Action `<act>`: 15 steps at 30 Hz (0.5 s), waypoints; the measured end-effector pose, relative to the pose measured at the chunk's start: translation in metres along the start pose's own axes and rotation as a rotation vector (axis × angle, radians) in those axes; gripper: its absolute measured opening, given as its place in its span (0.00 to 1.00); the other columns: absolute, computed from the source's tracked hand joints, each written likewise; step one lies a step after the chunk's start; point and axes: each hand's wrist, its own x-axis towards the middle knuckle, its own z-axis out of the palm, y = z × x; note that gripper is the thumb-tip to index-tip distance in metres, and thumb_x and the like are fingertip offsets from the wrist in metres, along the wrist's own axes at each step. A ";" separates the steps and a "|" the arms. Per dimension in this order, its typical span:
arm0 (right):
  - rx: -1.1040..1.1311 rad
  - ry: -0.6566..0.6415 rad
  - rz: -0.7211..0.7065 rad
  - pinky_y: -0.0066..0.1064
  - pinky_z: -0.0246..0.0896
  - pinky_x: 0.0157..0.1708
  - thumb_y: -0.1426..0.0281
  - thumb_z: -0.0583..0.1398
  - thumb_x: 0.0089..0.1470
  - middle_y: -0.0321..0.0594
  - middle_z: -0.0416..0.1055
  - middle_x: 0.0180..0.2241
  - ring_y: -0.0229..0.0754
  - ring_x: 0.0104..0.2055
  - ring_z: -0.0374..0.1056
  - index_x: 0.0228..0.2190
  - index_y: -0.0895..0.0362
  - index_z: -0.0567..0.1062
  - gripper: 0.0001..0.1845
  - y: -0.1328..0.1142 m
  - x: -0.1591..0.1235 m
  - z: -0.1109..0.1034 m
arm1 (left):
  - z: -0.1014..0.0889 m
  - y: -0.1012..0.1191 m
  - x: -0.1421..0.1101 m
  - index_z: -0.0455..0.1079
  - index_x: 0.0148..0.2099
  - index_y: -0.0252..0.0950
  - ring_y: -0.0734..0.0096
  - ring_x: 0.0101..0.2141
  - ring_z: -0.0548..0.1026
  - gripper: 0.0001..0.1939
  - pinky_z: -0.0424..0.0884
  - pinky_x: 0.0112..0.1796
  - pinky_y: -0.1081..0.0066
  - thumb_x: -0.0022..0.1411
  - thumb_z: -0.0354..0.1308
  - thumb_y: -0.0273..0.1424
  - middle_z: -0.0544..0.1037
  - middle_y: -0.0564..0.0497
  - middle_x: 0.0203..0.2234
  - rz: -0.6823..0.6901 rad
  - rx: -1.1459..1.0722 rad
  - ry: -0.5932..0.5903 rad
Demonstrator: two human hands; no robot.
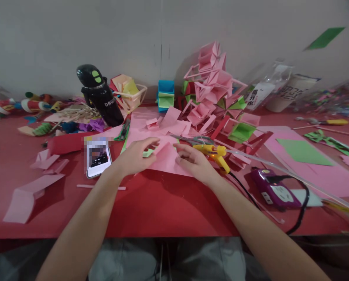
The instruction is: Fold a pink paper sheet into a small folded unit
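A piece of pink paper (168, 157) with a raised fold stands between my two hands, over a larger pink sheet (174, 169) on the table. My left hand (137, 157) is at its left edge, thumb and fingers curved around that side; a bit of green paper (147, 153) shows in the gap between them. At the right edge, my right hand (194, 162) has its fingers bent in and pinching the paper. Just beyond the right hand lie a yellow hot glue gun (212, 151) with a small orange light and a pair of scissors (202, 140).
Pink folded-paper structures (212, 84) are piled against the wall. A black bottle (102, 97), a phone (98, 158) and a green utility knife (124, 130) lie to the left. At right are a purple power socket (275, 189), its cable, and pink sheets under green paper (305, 151).
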 end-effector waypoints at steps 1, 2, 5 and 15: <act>0.026 -0.018 0.006 0.36 0.68 0.38 0.67 0.63 0.54 0.37 0.72 0.34 0.39 0.34 0.69 0.59 0.55 0.65 0.31 0.000 -0.001 0.000 | -0.001 -0.001 0.001 0.71 0.58 0.38 0.59 0.50 0.77 0.23 0.73 0.51 0.61 0.59 0.54 0.28 0.78 0.45 0.53 0.004 0.018 0.018; 0.056 -0.041 0.012 0.36 0.68 0.38 0.67 0.64 0.53 0.36 0.72 0.34 0.39 0.33 0.69 0.61 0.53 0.62 0.36 0.000 -0.002 0.001 | -0.002 -0.002 0.001 0.73 0.54 0.38 0.59 0.50 0.77 0.20 0.73 0.50 0.61 0.60 0.53 0.27 0.79 0.45 0.51 0.007 0.049 0.033; 0.097 -0.141 0.044 0.36 0.70 0.38 0.67 0.66 0.51 0.39 0.73 0.40 0.40 0.36 0.71 0.67 0.48 0.49 0.48 0.002 -0.005 0.002 | -0.004 -0.003 0.002 0.76 0.47 0.40 0.58 0.44 0.79 0.16 0.73 0.45 0.61 0.62 0.50 0.27 0.82 0.47 0.45 0.024 0.152 0.061; -0.392 0.109 -0.178 0.32 0.62 0.33 0.67 0.59 0.58 0.36 0.70 0.29 0.38 0.30 0.64 0.33 0.56 0.75 0.06 -0.005 -0.003 0.008 | 0.009 0.022 0.001 0.71 0.55 0.41 0.52 0.61 0.64 0.18 0.51 0.63 0.50 0.63 0.55 0.28 0.70 0.44 0.60 0.202 0.359 0.210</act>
